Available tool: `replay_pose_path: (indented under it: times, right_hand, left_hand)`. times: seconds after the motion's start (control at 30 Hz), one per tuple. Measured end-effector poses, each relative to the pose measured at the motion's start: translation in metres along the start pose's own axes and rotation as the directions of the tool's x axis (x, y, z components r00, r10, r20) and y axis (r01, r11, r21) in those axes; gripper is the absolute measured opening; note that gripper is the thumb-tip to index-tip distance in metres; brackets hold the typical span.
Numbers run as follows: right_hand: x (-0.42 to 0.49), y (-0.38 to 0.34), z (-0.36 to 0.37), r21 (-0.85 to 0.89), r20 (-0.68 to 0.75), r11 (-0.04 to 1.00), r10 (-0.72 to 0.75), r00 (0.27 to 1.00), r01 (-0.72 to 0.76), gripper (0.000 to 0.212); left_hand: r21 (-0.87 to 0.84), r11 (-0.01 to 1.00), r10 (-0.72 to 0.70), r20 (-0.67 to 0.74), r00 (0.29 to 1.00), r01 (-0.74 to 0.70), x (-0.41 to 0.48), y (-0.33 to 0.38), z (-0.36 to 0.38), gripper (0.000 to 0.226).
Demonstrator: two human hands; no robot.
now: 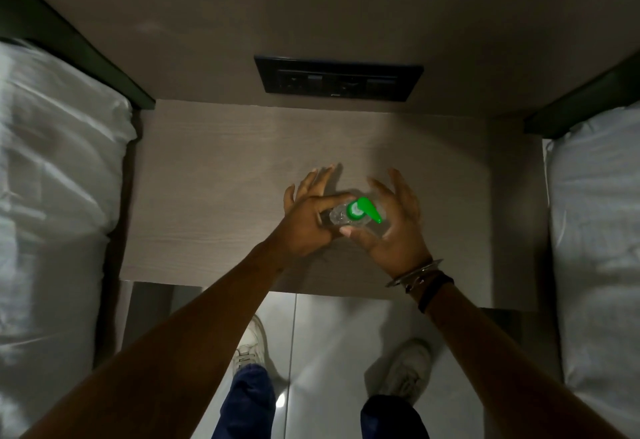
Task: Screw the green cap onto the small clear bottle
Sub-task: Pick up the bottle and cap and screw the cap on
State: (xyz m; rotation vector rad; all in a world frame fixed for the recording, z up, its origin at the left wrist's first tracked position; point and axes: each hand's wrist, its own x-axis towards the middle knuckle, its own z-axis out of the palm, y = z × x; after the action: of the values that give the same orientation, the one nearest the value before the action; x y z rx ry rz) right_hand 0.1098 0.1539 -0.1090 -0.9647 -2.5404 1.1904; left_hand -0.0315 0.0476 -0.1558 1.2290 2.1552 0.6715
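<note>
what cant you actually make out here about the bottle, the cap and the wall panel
- Head view: small clear bottle, its lower body hidden by the left hand and right hand.
- Green cap: whether its threads are seated is too small to tell.
- Wall panel: its switches and sockets are too dark and blurred to read.

Found no readable text, label or number anywhere, not on the bottle [341,217], cap [363,209] or wall panel [338,83].

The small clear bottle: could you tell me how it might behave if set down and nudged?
The bottle looks like thin clear plastic, so probably light. The green cap juts sideways, so it may tip easily. Held between left hand and right hand.
</note>
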Motion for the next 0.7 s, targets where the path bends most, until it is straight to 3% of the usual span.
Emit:
replay_pose_path:
  times: [0.07, 0.17, 0.23, 0.33, 0.37, 0.47, 0.5, 0.57, 0.63, 0.7]
  right_hand:
    - [0.004, 0.000, -0.005, 0.002, 0.034, 0.998, -0.061, 0.998, 0.061, 0.054]
    - [0.011, 0.000, -0.008, -0.084, -0.022, 0.994, -0.068, 0.997, 0.066, 0.037]
    - [0.014, -0.004, -0.006, -0.131, -0.079, 0.990, -0.067, 0.995, 0.056, 0.050]
    - [0.012, -0.005, -0.003, -0.084, -0.017, 0.994, -0.068, 0.998, 0.066, 0.088]
    - [0.012, -0.003, -0.004, -0.057, 0.020, 0.994, -0.087, 0.996, 0.088, 0.084]
    - [0.017, -0.001, -0.007, -0.081, 0.043, 0.987, -0.135, 0.990, 0.138, 0.041]
    - [0.019, -0.002, -0.006, -0.119, 0.023, 0.985, -0.127, 0.992, 0.129, 0.038]
    - [0.020, -0.005, -0.001, -0.184, -0.023, 0.976, -0.121, 0.992, 0.114, 0.053]
    - [0.016, -0.005, 0.002, -0.143, -0.002, 0.985, -0.102, 0.995, 0.100, 0.072]
    - [0.012, -0.002, 0.000, -0.034, 0.033, 0.992, -0.121, 0.992, 0.122, 0.064]
  left_hand:
    - [-0.035, 0.999, 0.010, 0.002, 1.000, -0.010, 0.000, 0.000, -0.002, 0.065]
    - [0.000, 1.000, -0.002, 0.018, 1.000, 0.002, 0.000, 0.004, -0.005, 0.061]
    - [0.031, 0.999, -0.007, 0.021, 1.000, 0.006, -0.001, 0.005, -0.007, 0.058]
    - [-0.021, 0.999, 0.025, 0.024, 0.999, -0.024, -0.003, 0.005, -0.011, 0.057]
    - [-0.011, 1.000, 0.015, 0.025, 1.000, -0.015, -0.003, 0.007, -0.012, 0.057]
    - [0.019, 1.000, 0.002, 0.020, 1.000, -0.002, -0.002, 0.010, -0.012, 0.054]
    - [0.019, 1.000, 0.007, 0.014, 1.000, -0.007, -0.002, 0.010, -0.012, 0.051]
    - [0.010, 1.000, 0.028, -0.001, 1.000, -0.028, -0.004, 0.007, -0.011, 0.044]
    - [0.003, 0.999, 0.044, -0.008, 0.999, -0.044, -0.005, 0.004, -0.009, 0.041]
    - [0.008, 1.000, 0.031, -0.016, 0.999, -0.031, -0.004, 0.004, -0.007, 0.042]
